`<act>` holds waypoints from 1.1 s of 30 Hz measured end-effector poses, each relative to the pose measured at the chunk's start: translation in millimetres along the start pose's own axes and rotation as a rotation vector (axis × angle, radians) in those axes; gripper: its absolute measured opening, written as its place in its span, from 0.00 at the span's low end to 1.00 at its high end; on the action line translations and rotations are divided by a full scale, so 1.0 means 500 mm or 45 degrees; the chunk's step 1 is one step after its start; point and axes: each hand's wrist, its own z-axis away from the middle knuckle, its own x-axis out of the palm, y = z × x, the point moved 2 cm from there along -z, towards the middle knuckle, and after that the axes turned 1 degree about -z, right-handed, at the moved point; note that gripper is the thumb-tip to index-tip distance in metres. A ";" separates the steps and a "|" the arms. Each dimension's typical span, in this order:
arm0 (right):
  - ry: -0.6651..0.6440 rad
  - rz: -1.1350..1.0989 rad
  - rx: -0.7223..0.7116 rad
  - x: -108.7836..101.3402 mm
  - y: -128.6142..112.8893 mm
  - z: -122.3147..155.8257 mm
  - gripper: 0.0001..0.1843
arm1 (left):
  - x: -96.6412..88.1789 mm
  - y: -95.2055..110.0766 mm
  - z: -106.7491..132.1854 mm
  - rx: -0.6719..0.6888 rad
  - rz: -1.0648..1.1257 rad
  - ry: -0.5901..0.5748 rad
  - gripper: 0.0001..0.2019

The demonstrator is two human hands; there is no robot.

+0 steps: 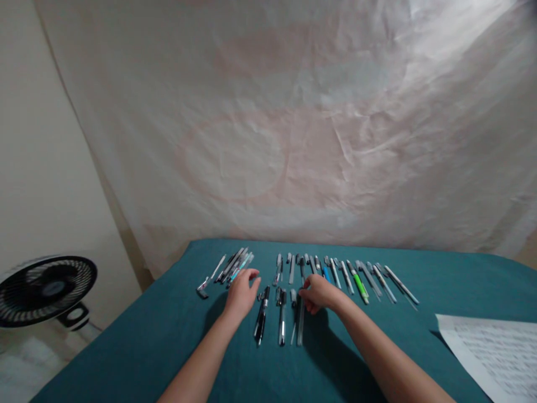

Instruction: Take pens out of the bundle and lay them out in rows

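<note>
My left hand hovers at the near end of a bundle of pens, its thumb apart from its curved fingers and nothing visible in it. My right hand is closed in a pinch at the top end of a clear pen barrel in the front row. Left of that barrel lie a thin refill, a clear pen with dark parts and a black pen. Beyond my right hand runs a back row of pens, with a blue pen and a green pen among them.
A teal cloth covers the table. A sheet of written paper lies at the right front. To the left stands a black fan, off the table. A pale sheet hangs behind the far edge.
</note>
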 end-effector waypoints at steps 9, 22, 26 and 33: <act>0.001 0.034 -0.060 0.009 -0.013 0.013 0.07 | -0.041 -0.070 0.001 0.086 -0.402 0.162 0.10; -0.029 0.095 -0.136 0.011 -0.016 0.018 0.07 | -0.040 -0.072 0.004 0.128 -1.008 0.049 0.10; -0.026 0.139 -0.174 0.011 -0.012 0.017 0.05 | -0.039 -0.067 0.003 0.112 -1.105 0.047 0.10; -0.036 0.138 -0.213 -0.001 -0.009 0.018 0.05 | -0.038 -0.072 -0.008 0.045 -1.137 0.045 0.13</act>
